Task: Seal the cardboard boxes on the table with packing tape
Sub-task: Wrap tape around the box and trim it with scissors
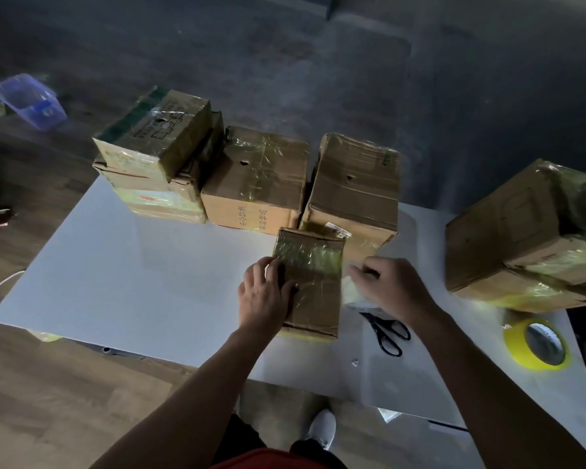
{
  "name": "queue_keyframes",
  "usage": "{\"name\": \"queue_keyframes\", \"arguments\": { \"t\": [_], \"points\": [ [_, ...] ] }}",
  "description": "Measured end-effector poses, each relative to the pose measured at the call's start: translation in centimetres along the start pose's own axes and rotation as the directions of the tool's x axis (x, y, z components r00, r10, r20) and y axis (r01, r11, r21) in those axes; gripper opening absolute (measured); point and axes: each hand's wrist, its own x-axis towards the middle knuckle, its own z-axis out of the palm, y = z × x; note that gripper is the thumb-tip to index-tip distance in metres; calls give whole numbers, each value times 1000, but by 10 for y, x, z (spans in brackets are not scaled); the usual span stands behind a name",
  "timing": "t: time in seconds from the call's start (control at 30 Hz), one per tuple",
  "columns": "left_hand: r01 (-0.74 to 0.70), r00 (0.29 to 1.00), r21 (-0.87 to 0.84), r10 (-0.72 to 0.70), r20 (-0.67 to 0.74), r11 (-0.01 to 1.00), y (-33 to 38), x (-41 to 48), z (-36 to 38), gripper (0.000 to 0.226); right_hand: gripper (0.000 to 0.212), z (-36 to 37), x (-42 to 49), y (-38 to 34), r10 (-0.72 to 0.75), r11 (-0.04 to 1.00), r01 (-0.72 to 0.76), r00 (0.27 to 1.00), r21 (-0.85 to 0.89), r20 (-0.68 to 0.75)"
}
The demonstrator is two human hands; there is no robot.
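Observation:
A small cardboard box (313, 282) lies near the front middle of the white table (132, 282), with a band of clear yellowish tape across its top. My left hand (264, 296) rests flat on the box's left side, fingers spread. At the box's right edge, my right hand (386, 282) pinches a loose strip of clear tape (352, 289) that hangs down beside the box. A yellow roll of packing tape (538, 345) lies flat at the table's right front. Black scissors (388, 331) lie between the box and the roll.
Taped cardboard boxes line the back of the table: a stack of two (156, 154) at the left, one (256, 181) in the middle, one (356, 184) behind the small box. A large box (521, 238) sits far right. A blue plastic bin (27, 99) lies on the floor.

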Motion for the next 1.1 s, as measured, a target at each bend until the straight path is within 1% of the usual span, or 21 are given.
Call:
{"name": "queue_keyframes", "arguments": {
  "t": [0.07,0.23,0.37,0.47,0.57,0.67,0.73,0.83,0.97,1.03,1.1],
  "points": [
    [-1,1000,4,1,-1,1000,0,1,-1,50,47,0,-3,9,45,996,-45,999,-78,1],
    [-22,1000,29,22,-4,999,1,1,-2,52,54,24,-10,22,200,958,-171,974,-229,107],
    [-28,1000,39,28,5,999,2,2,-3,55,55,35,-8,20,189,941,-142,973,-306,131],
    [-17,1000,65,16,18,998,5,2,-4,60,52,44,-4,14,211,938,-153,963,-310,165],
    [5,1000,114,-8,17,993,9,3,-4,69,47,49,-4,12,227,934,-173,963,-314,145],
    [42,998,161,-47,28,986,20,3,0,87,42,50,-6,11,220,931,-168,966,-323,132],
    [70,996,162,-79,46,984,29,1,5,100,40,50,-6,10,222,928,-168,967,-332,129],
    [97,991,133,-108,75,986,36,-2,8,113,38,51,-7,10,215,927,-162,969,-339,124],
    [72,994,69,-77,75,995,29,-7,5,116,39,48,-8,9,190,939,-139,972,-315,136],
    [70,994,31,-72,78,997,22,-7,0,119,45,45,-7,5,167,954,-128,978,-271,126],
    [105,990,-56,-99,99,993,10,-1,-7,124,50,41,-2,-2,124,973,-102,988,-206,96]
  ]
}}
